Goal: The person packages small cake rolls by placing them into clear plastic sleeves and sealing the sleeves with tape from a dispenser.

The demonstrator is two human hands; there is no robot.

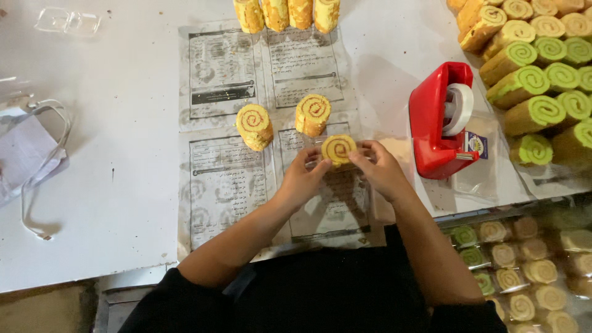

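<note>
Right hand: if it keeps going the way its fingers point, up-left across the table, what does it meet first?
The right hand already touches the yellow roll slice. Past it, the upright roll probably comes first, though depth is unclear.

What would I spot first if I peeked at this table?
The yellow swirl cake slice in the middle, pinched between the left hand and right hand over clear wrap. Next, the bright red tape dispenser just to the right. Behind it, at the top right, lie rows of green swirl rolls.
</note>
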